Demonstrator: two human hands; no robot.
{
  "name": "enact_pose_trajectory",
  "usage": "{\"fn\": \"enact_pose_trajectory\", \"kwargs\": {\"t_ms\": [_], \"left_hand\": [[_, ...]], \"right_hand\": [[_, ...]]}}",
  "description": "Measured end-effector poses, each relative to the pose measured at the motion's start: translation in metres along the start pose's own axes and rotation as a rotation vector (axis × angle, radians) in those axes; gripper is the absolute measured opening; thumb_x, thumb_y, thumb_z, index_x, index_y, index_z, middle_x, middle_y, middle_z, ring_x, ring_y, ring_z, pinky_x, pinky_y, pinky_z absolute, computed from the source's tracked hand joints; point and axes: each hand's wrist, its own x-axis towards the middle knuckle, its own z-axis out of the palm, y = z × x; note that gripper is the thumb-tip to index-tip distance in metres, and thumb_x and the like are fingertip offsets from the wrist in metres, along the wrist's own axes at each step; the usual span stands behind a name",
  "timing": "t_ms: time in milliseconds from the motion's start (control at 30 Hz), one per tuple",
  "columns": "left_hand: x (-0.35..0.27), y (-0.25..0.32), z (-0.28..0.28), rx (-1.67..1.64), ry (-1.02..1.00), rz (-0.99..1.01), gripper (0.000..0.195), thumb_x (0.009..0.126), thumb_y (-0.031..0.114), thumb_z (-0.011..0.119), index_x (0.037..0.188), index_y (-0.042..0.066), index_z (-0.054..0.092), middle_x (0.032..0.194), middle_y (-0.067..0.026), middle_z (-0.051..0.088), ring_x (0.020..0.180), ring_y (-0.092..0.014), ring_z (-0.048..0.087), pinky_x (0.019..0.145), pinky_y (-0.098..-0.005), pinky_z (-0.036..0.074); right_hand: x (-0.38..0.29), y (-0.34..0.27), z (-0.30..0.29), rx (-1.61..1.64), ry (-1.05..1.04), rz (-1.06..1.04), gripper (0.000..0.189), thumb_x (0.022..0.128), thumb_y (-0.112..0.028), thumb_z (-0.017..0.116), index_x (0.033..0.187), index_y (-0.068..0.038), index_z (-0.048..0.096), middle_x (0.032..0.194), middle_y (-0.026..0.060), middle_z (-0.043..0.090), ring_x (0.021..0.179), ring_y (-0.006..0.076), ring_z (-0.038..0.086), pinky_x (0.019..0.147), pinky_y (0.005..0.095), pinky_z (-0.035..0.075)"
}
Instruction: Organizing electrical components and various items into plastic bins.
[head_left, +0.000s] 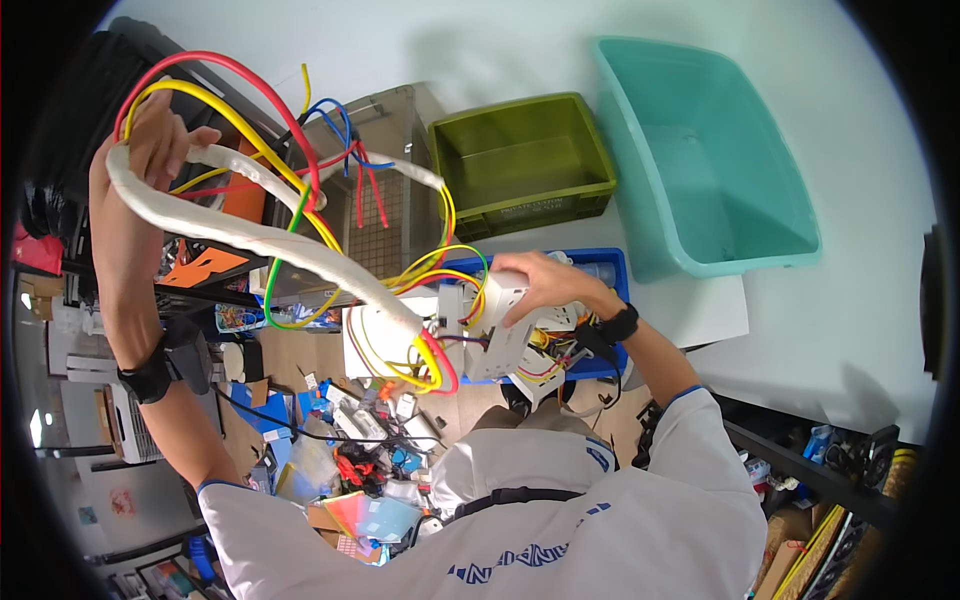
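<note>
My left hand (161, 142), raised at the upper left, is closed around a white-sleeved cable bundle (262, 240) with thick red and yellow wires looping out of it. The bundle runs down to white plastic boxes with wires, where my right hand (551, 285) grips a white plastic housing (499, 345). That housing is at the left part of a blue bin (619, 262), which holds more white housings and loose coloured wires. A green and yellow wire loop hangs between the hands. Thinner blue and red wire ends (360, 150) stick out above a grey translucent bin.
An olive-green crate (525, 210) and a large teal tub (660, 187) stand on the white table. The grey translucent bin (420, 135) is left of the crate. Orange pieces (202, 268) lie at the left. Mixed electronics and plastic parts (367, 427) are heaped on the floor below.
</note>
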Motion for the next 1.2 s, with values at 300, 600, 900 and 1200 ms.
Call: {"fn": "enact_pose_trajectory", "kwargs": {"t_ms": [300,600,900,1200], "left_hand": [[0.016,-0.013,0.042,-0.080,0.209,-0.150,0.045,0.111,0.035,0.054,0.096,-0.005,0.069,0.075,-0.0018,0.050,0.095,-0.016,0.067,0.100,-0.0330,0.053],[-0.033,-0.069,0.116,-0.342,-0.117,-0.158,0.032,0.104,0.008,0.055,0.132,-0.005,0.061,0.127,-0.0115,0.069,0.119,-0.015,0.063,0.104,-0.0303,0.047],[-0.078,-0.070,0.169,-0.618,-0.312,-0.523,0.028,0.094,0.014,0.078,0.109,0.004,0.056,0.146,-0.0146,0.056,0.136,-0.027,0.055,0.113,-0.0386,0.046],[-0.145,-0.148,0.266,-1.150,-0.144,-0.469,0.096,0.074,0.012,0.086,0.156,0.007,0.037,0.148,-0.0160,0.051,0.096,-0.022,0.068,0.079,-0.0323,0.059]], "right_hand": [[-0.055,-0.086,-0.032,0.058,0.404,0.025,0.064,0.069,-0.027,0.098,0.115,-0.001,0.062,0.101,0.0075,0.068,0.092,0.0144,0.064,0.081,0.0295,0.051],[-0.082,-0.132,-0.045,0.209,0.757,-0.054,0.063,0.068,-0.016,0.097,0.120,-0.006,0.063,0.107,0.0071,0.072,0.099,0.0165,0.069,0.087,0.0318,0.055],[-0.076,-0.172,-0.076,0.243,0.992,-0.125,0.061,0.073,-0.016,0.094,0.122,-0.002,0.062,0.108,0.0115,0.073,0.093,0.0160,0.072,0.082,0.0294,0.058],[-0.055,-0.189,-0.062,-0.090,0.782,-0.092,0.072,0.067,-0.019,0.099,0.128,-0.003,0.064,0.112,0.0045,0.069,0.102,0.0128,0.065,0.092,0.0289,0.052]]}}
